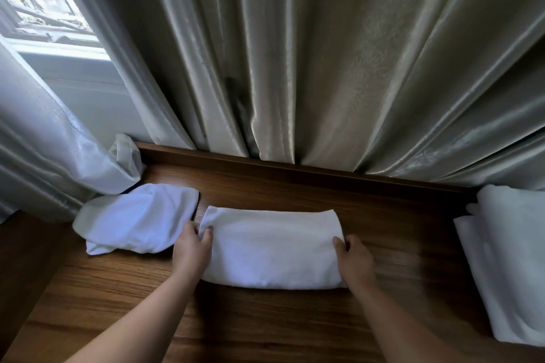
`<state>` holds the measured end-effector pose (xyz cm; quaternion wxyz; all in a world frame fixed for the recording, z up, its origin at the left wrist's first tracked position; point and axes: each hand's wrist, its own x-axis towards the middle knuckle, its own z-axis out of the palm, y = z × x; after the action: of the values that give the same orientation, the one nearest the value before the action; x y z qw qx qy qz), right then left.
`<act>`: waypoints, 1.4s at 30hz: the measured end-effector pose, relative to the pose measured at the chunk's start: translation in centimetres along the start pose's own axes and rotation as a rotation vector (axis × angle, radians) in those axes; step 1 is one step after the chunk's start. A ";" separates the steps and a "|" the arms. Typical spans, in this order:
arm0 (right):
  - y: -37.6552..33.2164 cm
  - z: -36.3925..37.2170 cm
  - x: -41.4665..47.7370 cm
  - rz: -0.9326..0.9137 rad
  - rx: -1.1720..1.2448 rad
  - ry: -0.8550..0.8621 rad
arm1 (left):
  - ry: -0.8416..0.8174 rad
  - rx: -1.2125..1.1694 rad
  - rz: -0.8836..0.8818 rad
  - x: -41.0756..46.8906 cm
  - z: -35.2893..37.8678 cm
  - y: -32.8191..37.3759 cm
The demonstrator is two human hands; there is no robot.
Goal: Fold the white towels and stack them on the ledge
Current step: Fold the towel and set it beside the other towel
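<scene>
A white towel (272, 247), folded into a long flat band, lies across the middle of the wooden ledge (265, 318). My left hand (193, 247) pinches its left end between thumb and fingers. My right hand (355, 261) grips its right end, thumb on top. A second white towel (135, 218) lies loosely folded just to the left, nearly touching the first. At the far right edge sits a pile of white towels (507, 268), partly cut off by the frame.
Heavy grey curtains (324, 68) hang down to the raised back rim of the ledge (295, 169). A sheer curtain (53, 156) bunches at the left corner beside the window (38, 3). Bare wood lies in front of the towels.
</scene>
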<state>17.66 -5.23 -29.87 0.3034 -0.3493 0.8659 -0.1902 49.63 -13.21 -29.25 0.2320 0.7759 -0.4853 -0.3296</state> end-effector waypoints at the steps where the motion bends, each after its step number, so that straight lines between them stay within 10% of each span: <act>1: 0.0 0.2 0.0 0.004 -0.027 0.012 | -0.018 0.017 -0.032 0.3 0.4 -0.2; 9: -0.4 1.4 -0.8 0.004 0.009 -0.012 | -0.211 0.136 -0.242 0.4 0.7 -0.9; 27: -14.4 5.5 0.1 0.010 0.418 -0.041 | 0.075 0.089 0.261 10.7 -8.2 3.5; 32: -14.3 8.4 -1.2 -0.450 -0.246 0.117 | 0.260 0.690 0.541 9.5 -8.1 -1.3; 35: -13.7 10.0 -2.1 -0.769 -0.556 -0.103 | 0.105 0.774 0.542 7.2 -6.6 -5.5; 42: -13.5 10.8 -1.9 -0.694 -0.766 -0.384 | -0.028 0.701 0.482 5.9 -7.4 -10.0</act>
<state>32.47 -14.34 -29.83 0.2265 -0.7283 0.6361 0.1169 62.91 -14.05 -32.71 0.0179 0.6676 -0.7387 -0.0918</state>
